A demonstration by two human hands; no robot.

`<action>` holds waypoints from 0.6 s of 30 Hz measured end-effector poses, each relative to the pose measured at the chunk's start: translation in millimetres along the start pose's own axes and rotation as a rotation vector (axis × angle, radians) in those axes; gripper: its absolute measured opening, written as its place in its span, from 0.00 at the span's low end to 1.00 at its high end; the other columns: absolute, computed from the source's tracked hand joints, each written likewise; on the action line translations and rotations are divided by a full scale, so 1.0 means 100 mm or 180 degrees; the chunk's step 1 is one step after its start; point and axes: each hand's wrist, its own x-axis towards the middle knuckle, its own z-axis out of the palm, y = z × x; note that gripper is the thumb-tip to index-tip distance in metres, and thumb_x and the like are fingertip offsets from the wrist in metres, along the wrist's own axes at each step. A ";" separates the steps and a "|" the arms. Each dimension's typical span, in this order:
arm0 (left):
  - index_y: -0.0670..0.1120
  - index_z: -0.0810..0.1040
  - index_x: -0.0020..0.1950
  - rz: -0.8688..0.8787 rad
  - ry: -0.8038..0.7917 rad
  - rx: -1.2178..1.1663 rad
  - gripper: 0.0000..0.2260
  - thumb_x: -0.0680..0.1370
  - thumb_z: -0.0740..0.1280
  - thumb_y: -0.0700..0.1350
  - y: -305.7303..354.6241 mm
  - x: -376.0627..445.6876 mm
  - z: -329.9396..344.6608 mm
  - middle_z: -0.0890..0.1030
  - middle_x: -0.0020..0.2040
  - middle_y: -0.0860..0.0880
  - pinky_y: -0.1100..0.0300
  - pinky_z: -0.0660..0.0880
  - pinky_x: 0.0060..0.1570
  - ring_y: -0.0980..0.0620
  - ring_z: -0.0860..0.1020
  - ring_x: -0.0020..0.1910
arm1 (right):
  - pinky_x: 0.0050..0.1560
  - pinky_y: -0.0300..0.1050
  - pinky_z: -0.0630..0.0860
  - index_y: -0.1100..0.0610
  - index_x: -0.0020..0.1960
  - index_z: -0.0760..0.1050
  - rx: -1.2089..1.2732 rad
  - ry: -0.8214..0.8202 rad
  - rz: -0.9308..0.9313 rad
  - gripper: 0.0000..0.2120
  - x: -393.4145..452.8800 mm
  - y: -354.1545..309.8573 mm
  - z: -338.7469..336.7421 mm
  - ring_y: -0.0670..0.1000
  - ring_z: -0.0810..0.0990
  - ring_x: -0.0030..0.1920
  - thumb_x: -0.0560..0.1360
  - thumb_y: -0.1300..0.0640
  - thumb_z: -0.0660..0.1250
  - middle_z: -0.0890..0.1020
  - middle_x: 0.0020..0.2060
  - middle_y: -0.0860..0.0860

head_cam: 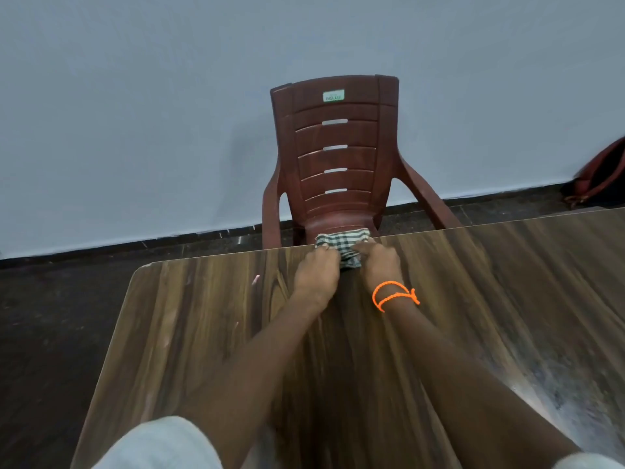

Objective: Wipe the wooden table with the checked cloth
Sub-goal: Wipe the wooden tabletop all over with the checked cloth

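Note:
The checked cloth, green and white, is bunched at the far edge of the wooden table, partly hanging past it. My left hand grips the cloth's left side with curled fingers. My right hand, with an orange cord around its wrist, grips the right side. Both arms stretch straight out across the tabletop. The lower part of the cloth is hidden between my hands.
A reddish-brown plastic chair stands right behind the table's far edge, facing me. A dark bag leans on the pale wall at the far right. Dark floor lies left of the table's rounded corner.

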 end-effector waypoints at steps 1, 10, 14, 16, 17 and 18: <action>0.43 0.79 0.54 -0.0030 -0.0018 0.0003 0.10 0.79 0.60 0.36 -0.09 -0.06 -0.02 0.80 0.53 0.43 0.49 0.77 0.48 0.42 0.80 0.52 | 0.55 0.41 0.74 0.48 0.55 0.81 0.0041 -0.0037 -0.0069 0.16 -0.06 -0.07 0.06 0.57 0.80 0.53 0.72 0.63 0.64 0.81 0.58 0.53; 0.45 0.78 0.63 0.0014 0.0005 -0.0369 0.13 0.83 0.58 0.41 0.10 -0.75 0.20 0.76 0.65 0.46 0.53 0.76 0.61 0.48 0.78 0.60 | 0.64 0.48 0.73 0.54 0.55 0.81 -0.0001 -0.0009 -0.0772 0.20 -0.76 0.18 -0.10 0.49 0.74 0.65 0.69 0.71 0.65 0.81 0.58 0.52; 0.43 0.78 0.60 0.0201 0.0062 -0.0189 0.12 0.82 0.57 0.39 0.26 -0.53 0.15 0.76 0.64 0.44 0.51 0.78 0.56 0.45 0.79 0.57 | 0.58 0.49 0.77 0.52 0.52 0.82 -0.0069 0.0306 -0.0475 0.20 -0.63 0.27 -0.25 0.52 0.80 0.58 0.67 0.71 0.66 0.83 0.56 0.50; 0.43 0.79 0.57 0.0179 0.0082 -0.0094 0.11 0.81 0.58 0.38 0.23 -0.36 0.07 0.78 0.59 0.43 0.50 0.77 0.52 0.43 0.80 0.54 | 0.56 0.47 0.77 0.51 0.52 0.82 -0.0081 0.0382 -0.0340 0.20 -0.44 0.17 -0.21 0.54 0.82 0.54 0.67 0.71 0.66 0.83 0.56 0.50; 0.43 0.80 0.55 0.0126 0.0079 -0.0084 0.11 0.81 0.59 0.38 0.17 -0.27 0.02 0.79 0.56 0.43 0.50 0.77 0.49 0.43 0.80 0.52 | 0.56 0.47 0.77 0.51 0.52 0.82 -0.0108 0.0351 -0.0307 0.20 -0.33 0.11 -0.17 0.55 0.82 0.54 0.68 0.70 0.65 0.83 0.56 0.51; 0.44 0.80 0.54 0.0069 0.0070 -0.0090 0.10 0.80 0.59 0.37 0.09 -0.20 -0.03 0.79 0.53 0.43 0.51 0.76 0.47 0.43 0.80 0.51 | 0.56 0.47 0.77 0.50 0.53 0.82 -0.0153 0.0274 -0.0285 0.19 -0.23 0.03 -0.12 0.57 0.81 0.54 0.69 0.68 0.64 0.82 0.56 0.52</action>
